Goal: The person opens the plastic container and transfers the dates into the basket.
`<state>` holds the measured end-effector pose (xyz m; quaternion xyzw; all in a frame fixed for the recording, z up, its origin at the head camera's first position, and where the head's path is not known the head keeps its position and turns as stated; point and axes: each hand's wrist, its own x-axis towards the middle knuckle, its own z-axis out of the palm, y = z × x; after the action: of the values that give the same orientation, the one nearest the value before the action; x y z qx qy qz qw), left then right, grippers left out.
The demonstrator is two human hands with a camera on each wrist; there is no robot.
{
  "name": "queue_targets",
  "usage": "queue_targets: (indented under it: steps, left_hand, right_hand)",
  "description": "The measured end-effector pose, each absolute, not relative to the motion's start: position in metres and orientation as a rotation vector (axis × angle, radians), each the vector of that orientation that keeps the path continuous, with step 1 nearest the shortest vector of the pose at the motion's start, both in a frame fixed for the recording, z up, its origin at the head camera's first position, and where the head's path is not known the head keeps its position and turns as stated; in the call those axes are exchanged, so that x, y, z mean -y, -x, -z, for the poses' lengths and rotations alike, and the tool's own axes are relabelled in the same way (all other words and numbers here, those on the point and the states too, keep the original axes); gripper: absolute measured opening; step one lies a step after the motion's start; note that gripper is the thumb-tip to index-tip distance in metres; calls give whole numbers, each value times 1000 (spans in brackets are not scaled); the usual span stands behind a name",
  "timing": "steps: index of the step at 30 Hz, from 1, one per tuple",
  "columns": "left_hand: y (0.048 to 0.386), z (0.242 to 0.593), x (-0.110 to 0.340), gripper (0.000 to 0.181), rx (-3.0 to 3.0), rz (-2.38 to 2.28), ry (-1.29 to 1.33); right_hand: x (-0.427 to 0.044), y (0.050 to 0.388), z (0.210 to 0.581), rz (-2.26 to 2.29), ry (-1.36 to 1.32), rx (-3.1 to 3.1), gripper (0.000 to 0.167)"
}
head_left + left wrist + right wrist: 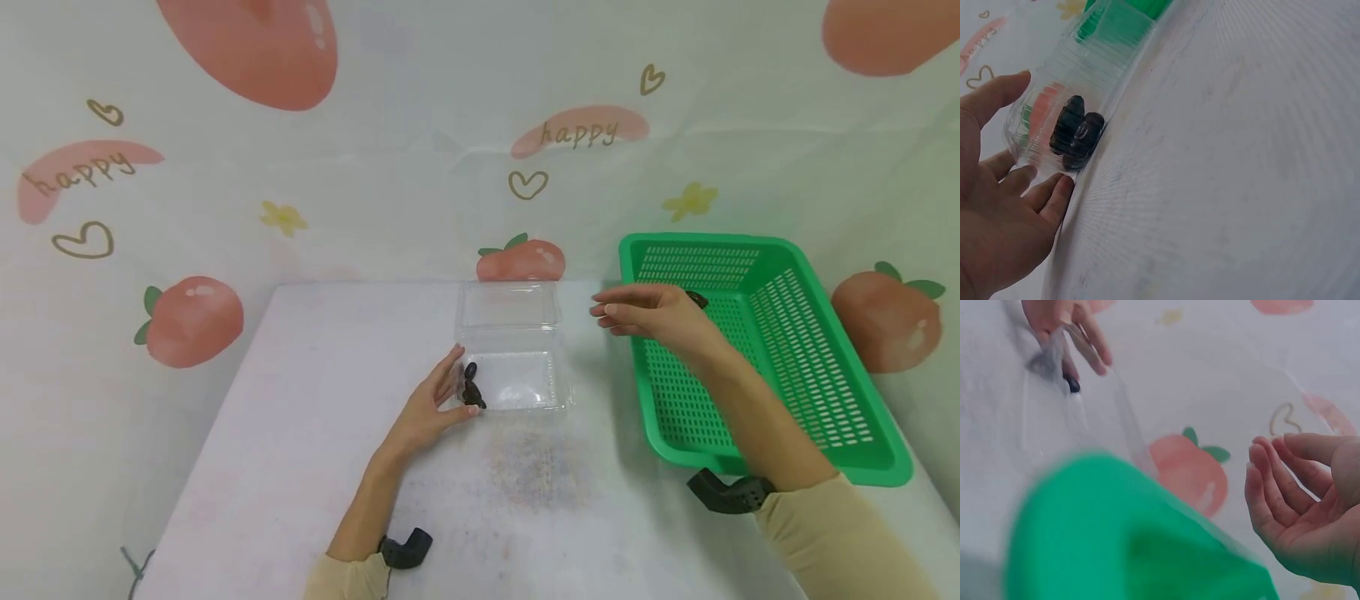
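Observation:
A clear plastic box (517, 382) stands on the table with its lid folded back. Dark, glossy pieces (472, 392) lie along its left side; the left wrist view shows them (1075, 134) through the plastic. My left hand (427, 412) is at the box's left end, fingers extended along the side and thumb by the front corner; its fingertips touch or nearly touch the plastic. My right hand (656, 317) hovers over the left rim of a green basket (652, 437), fingers gently bent; the right wrist view shows nothing in the hand (1310, 512).
Another dark piece (697, 298) lies at the back of the basket, partly hidden by my right hand. A patterned cloth (390, 167) hangs behind the white table (315, 375). Dark stains mark the tabletop in front of the box.

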<state>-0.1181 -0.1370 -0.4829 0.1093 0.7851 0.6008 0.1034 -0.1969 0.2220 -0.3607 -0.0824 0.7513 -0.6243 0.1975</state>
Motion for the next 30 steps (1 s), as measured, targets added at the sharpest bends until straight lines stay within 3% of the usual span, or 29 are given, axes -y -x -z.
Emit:
queue_targets:
  steps: [12,30]
  left_hand:
    - [117,480,140,90,-2325,-1782,-310]
    - [118,482,135,90,-2314,-1784,-283]
  right_hand:
    - [-170,186,372,1827,369,-1996,37]
    - [-106,170,398,1832,221,-2038,26]
